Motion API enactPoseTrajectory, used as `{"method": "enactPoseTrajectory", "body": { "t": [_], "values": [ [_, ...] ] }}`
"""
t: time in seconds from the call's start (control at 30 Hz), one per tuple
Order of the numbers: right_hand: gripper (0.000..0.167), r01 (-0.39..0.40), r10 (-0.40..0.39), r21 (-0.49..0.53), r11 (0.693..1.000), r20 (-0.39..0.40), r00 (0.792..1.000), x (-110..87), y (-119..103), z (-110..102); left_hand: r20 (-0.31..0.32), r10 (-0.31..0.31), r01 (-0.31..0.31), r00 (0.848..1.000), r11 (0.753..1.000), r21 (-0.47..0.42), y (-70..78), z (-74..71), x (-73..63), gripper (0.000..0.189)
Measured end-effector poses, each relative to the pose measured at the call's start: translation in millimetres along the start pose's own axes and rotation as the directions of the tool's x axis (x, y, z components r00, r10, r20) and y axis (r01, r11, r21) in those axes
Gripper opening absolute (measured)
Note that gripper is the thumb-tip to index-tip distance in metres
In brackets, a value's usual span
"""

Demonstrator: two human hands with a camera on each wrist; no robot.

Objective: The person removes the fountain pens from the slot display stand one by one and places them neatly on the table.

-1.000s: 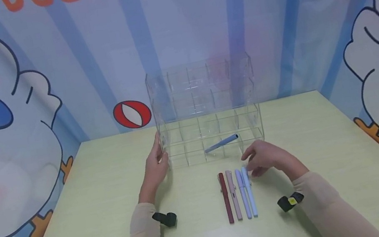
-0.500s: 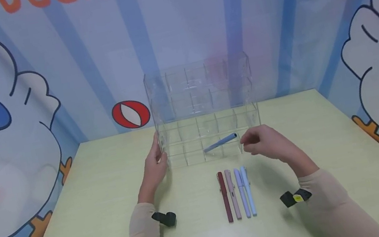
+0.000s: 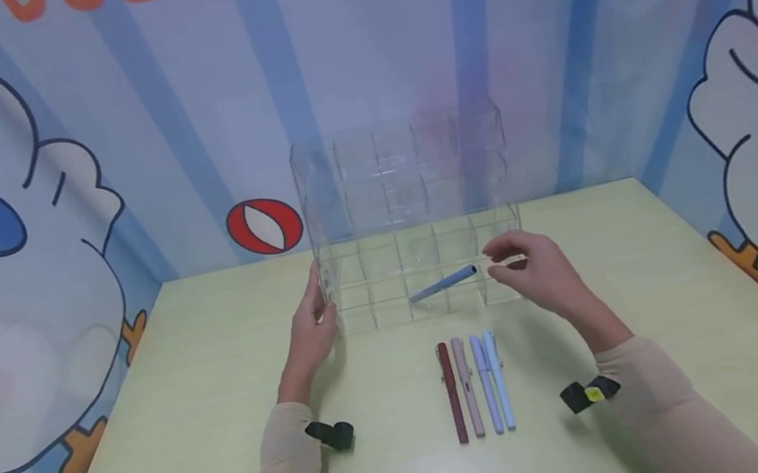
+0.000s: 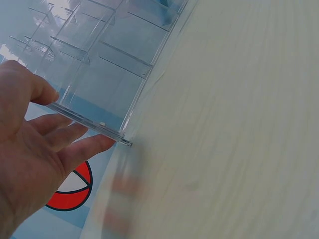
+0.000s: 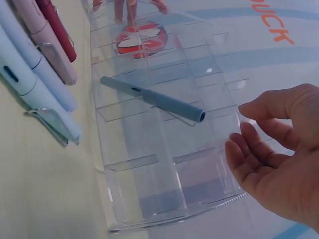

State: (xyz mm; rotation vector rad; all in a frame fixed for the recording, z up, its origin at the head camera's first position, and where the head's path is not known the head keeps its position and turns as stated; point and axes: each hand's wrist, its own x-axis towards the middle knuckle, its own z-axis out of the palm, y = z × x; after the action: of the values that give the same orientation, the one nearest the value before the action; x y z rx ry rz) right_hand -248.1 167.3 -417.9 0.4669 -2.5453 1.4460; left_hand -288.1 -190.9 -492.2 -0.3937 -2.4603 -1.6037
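A clear plastic organizer rack [image 3: 420,250] with a grid of compartments stands on the table. At its left side panel, my left hand [image 3: 311,324] pinches the edge between thumb and fingers; the left wrist view shows this hand [image 4: 45,129] close up. A blue-grey pen [image 3: 443,284] lies slanted across the rack's lower front compartments, its cap end up to the right. Just right of that pen, my right hand [image 3: 537,268] hovers with loosely bent fingers and holds nothing. In the right wrist view the thumb and fingers [image 5: 246,162] are apart, near the rack.
In front of the rack lie a dark red pen [image 3: 452,393], a pinkish pen [image 3: 468,390], a lavender pen [image 3: 487,386] and a light blue pen [image 3: 500,384], side by side. Behind stands a printed backdrop [image 3: 368,44] with duck figures.
My right hand has moved up from beside the light blue pen to the rack's right front, and its thumb and fingers have spread a little. The left hand keeps its grip.
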Motion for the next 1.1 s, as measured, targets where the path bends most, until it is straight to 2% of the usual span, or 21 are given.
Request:
{"method": "enactPoseTrajectory", "body": {
  "t": [0.37,0.67,0.93,1.1],
  "values": [
    [0.045,0.042,-0.04,0.1,0.994,-0.021,0.999,3.3,19,22,-0.002,0.0,0.0,1.0,1.0,-0.01,-1.2,0.3,-2.2,0.073],
    [0.044,0.092,-0.082,0.131,0.987,-0.077,0.994,4.9,28,39,0.003,-0.01,0.01,1.0,1.0,-0.016,0.2,0.4,-1.8,0.072],
    [0.047,0.113,-0.105,0.152,0.982,-0.06,0.993,5.7,33,48,0.001,-0.003,0.003,1.0,1.0,-0.001,-1.8,0.9,-1.1,0.073],
    [0.048,0.107,-0.101,0.128,0.986,-0.054,0.993,7.3,35,50,0.0,-0.003,0.003,1.0,1.0,-0.005,-0.4,0.7,-0.9,0.073]
  ]
}}
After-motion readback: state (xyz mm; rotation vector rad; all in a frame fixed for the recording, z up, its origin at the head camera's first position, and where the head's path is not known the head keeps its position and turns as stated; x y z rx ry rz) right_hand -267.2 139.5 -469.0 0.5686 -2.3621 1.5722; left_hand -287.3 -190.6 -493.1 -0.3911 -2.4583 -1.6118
